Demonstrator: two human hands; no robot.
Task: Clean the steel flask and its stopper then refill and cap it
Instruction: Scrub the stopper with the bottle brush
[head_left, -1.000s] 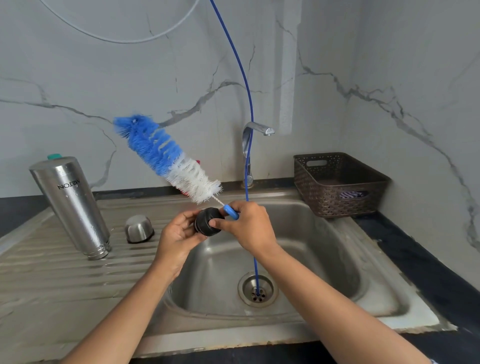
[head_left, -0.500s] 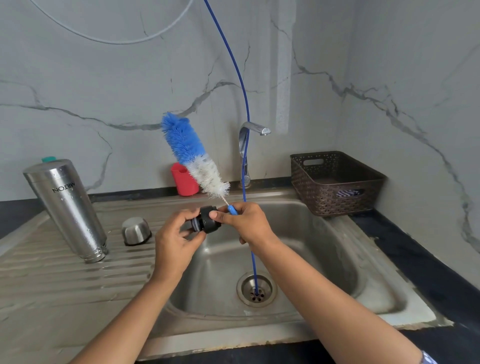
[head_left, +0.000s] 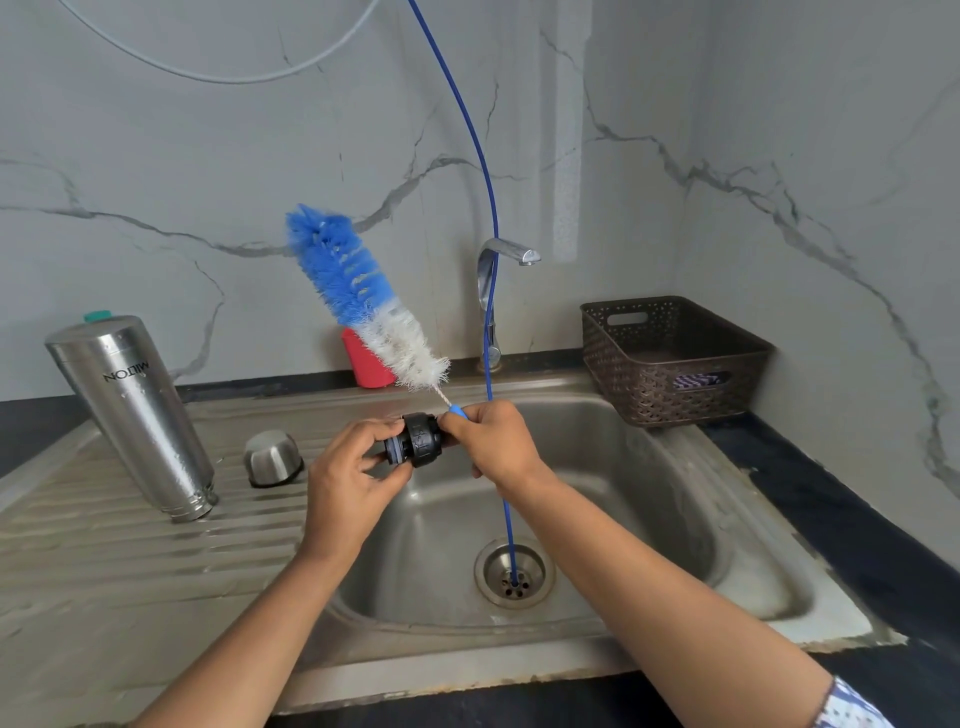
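Over the sink basin (head_left: 649, 519), both my hands hold the black flask stopper (head_left: 415, 445). My left hand (head_left: 353, 478) grips its narrow left end. My right hand (head_left: 493, 447) pinches its wide right end and also clasps the blue handle of the bottle brush (head_left: 363, 301), whose blue and white bristles point up and to the left. The steel flask (head_left: 135, 410) stands upside down, leaning, on the draining board at the left. Its small steel cup lid (head_left: 272, 457) rests mouth down beside it.
A tap (head_left: 498, 291) rises behind the basin, and a thin blue hose (head_left: 483, 171) hangs from above into the drain (head_left: 514, 571). A red cup (head_left: 363, 364) stands at the wall. A brown woven basket (head_left: 670, 358) sits on the dark counter at the right.
The brush head has swung from pointing far left to more upright. The stopper has turned in my hands, so its side and narrow end now show.
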